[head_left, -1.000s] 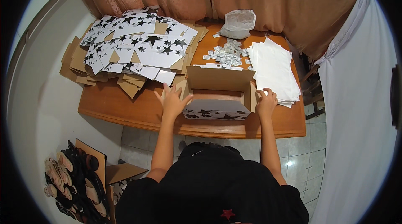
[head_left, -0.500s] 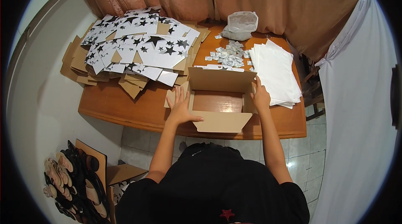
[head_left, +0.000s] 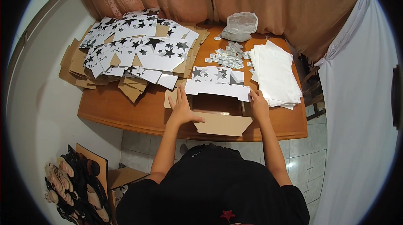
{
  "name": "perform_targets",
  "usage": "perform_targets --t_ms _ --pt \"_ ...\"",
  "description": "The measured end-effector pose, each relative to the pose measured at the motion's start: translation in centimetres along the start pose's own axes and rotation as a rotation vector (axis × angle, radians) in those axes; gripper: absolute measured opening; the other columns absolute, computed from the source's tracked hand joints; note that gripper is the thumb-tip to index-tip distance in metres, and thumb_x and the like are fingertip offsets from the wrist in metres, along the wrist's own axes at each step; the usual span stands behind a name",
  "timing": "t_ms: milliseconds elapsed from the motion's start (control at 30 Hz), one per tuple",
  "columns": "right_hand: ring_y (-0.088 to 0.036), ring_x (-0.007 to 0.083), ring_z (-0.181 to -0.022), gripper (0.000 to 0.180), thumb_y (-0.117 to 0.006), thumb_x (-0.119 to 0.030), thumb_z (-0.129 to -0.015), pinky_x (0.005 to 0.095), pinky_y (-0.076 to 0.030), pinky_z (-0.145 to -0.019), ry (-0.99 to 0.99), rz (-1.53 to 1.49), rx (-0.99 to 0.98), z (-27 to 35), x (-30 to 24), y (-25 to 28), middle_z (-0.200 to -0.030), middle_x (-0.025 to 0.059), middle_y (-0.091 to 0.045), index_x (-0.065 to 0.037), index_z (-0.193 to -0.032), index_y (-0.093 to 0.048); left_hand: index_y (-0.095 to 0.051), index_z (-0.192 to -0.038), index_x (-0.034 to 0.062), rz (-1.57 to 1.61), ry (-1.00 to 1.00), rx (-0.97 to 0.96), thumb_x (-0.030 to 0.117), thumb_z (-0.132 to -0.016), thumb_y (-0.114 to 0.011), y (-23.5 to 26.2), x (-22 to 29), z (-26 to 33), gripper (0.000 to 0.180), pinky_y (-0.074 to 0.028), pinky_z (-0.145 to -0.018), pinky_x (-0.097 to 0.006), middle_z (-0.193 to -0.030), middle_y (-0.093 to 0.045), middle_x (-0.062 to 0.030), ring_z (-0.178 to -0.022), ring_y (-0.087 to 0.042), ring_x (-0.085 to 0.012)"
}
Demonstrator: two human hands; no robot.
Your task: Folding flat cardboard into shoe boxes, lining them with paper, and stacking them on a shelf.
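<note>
A cardboard box (head_left: 218, 99), white with black stars outside and brown inside, lies on the wooden table (head_left: 126, 111) in front of me. Its far lid leans back and shows its white star-printed outside, and a brown flap (head_left: 222, 124) juts over the table's near edge. My left hand (head_left: 182, 107) lies flat with spread fingers against the box's left side, thumb on the brown flap. My right hand (head_left: 257, 104) presses the box's right side next to the white sheets.
A big heap of flat star-printed cardboard blanks (head_left: 134, 52) fills the table's left half. A stack of white sheets (head_left: 275, 73) lies at the right, small packets (head_left: 226, 57) and a clear plastic bag (head_left: 240, 26) behind the box. Curtains hang behind; shoes (head_left: 71, 187) lie on the floor lower left.
The box was turned from star side facing me to open side up; its front flap dropped toward me and the far lid folded back. Both hands stayed at its sides.
</note>
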State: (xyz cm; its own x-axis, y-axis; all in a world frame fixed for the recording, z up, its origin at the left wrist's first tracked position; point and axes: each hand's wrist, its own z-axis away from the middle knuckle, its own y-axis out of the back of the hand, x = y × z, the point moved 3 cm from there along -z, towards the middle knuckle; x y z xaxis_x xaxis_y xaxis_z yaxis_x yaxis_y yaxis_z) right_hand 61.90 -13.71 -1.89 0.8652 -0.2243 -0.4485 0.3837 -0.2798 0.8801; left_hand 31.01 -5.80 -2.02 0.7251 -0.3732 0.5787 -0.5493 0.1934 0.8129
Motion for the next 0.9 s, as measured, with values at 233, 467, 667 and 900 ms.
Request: perform_targets --t_ms 233,467,667,900 --pt "-0.049 0.0364 -0.106 0.042 -0.064 -0.009 -0.069 0.0429 -0.042 -0.089 0.110 0.054 0.039 1.4 0.7 -0.9 -0.116 0.0200 -0.047 -0.004 -0.110 -0.056 -0.025 -0.140 -0.0003 -0.180 -0.060 -0.289 0.074 -0.041 -0.069 -0.3 0.3 -0.9 0.131 0.011 -0.103 -0.060 -0.148 -0.015 -0.0192 -0.139 -0.009 -0.0324" --pt "-0.044 0.0371 -0.111 0.051 -0.064 -0.013 -0.071 0.0415 -0.039 -0.094 0.066 -0.335 0.219 1.5 3.5 0.9 -0.121 0.0222 -0.043 0.000 -0.117 -0.048 -0.031 -0.140 0.0111 -0.189 -0.184 -0.317 0.076 -0.056 -0.060 -2.5 1.6 -2.1 0.110 -0.002 -0.107 -0.056 -0.148 -0.013 -0.0226 -0.136 -0.006 -0.0443" --pt "-0.056 0.0263 -0.091 0.035 -0.055 -0.026 -0.082 0.0368 -0.045 -0.077 -0.624 -0.331 0.339 2.9 10.3 2.0 -0.101 0.0173 -0.057 0.001 -0.103 -0.060 -0.032 -0.140 0.0298 -0.227 -0.148 -0.451 0.078 -0.059 -0.055 -3.7 2.8 -2.4 0.097 -0.005 -0.107 -0.056 -0.148 -0.005 -0.0233 -0.132 0.003 -0.0524" --pt "-0.054 0.0133 -0.092 0.023 -0.059 -0.019 -0.083 0.0251 -0.043 -0.073 -0.277 -1.125 0.132 1.9 4.9 1.5 -0.110 0.0094 -0.056 -0.004 -0.099 -0.064 -0.032 -0.140 0.0309 -0.225 -0.171 -0.432 0.079 -0.062 -0.051 -4.2 2.5 -2.2 0.093 -0.003 -0.105 -0.059 -0.149 0.001 -0.0238 -0.133 0.008 -0.0509"
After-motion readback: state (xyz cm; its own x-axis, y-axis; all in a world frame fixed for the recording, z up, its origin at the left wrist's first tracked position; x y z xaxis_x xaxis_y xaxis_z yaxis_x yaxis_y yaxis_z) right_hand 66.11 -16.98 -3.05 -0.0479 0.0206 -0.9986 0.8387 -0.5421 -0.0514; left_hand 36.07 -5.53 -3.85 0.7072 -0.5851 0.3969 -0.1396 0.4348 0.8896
